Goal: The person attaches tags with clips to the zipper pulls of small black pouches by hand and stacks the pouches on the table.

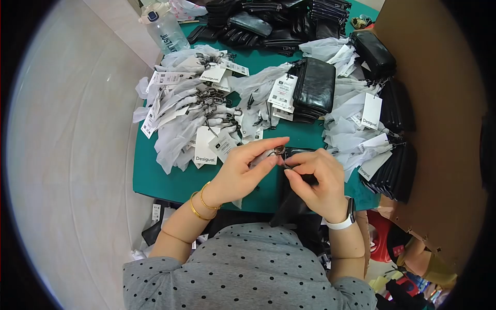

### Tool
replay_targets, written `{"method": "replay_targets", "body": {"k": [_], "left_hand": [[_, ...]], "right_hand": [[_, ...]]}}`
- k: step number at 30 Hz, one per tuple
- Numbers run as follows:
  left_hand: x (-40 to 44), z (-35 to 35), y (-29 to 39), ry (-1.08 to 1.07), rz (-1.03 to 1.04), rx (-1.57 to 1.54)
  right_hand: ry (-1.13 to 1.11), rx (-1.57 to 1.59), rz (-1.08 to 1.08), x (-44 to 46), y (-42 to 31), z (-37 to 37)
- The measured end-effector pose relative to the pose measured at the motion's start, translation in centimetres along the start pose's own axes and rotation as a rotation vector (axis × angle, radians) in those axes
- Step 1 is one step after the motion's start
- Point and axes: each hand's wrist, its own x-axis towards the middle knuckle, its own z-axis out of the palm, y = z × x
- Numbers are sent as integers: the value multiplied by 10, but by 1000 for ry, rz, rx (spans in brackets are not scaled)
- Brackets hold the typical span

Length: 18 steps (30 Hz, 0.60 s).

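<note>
My left hand is closed round a metal clasp with white tissue wrapping. Close beside it, my right hand pinches at a black wallet lying under the fingers near the table's front edge; the exact spot it grips is partly hidden. Beyond my hands sits a stack of black wallets with white tags hanging at its left side. To the left lies a heap of tissue-wrapped straps with metal clasps and white tags.
A green table carries more black wallets at the back and tagged stacks at the right. A clear bottle stands back left. Cardboard rises at the right, with another person's arm below.
</note>
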Motion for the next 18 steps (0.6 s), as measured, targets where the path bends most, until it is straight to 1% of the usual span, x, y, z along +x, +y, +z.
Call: {"method": "replay_targets", "body": {"k": [1, 2, 4, 11, 13, 17, 18], "left_hand": [[0, 1, 3, 19, -3, 104], [0, 2, 3, 18, -4, 103], [1, 6, 3, 68, 87, 227], [5, 16, 2, 143, 98, 254], [8, 16, 1, 163, 66, 257], [14, 11, 8, 129, 85, 276], [15, 9, 16, 90, 24, 246]], "right_hand": [[12, -39, -25, 0, -1, 1], [11, -38, -23, 1, -1, 1], [8, -68, -36, 3, -2, 1], [46, -129, -10, 4, 1, 3], [51, -190, -19, 9, 1, 2], [23, -146, 19, 17, 4, -7], [20, -154, 25, 18, 6, -9]]}}
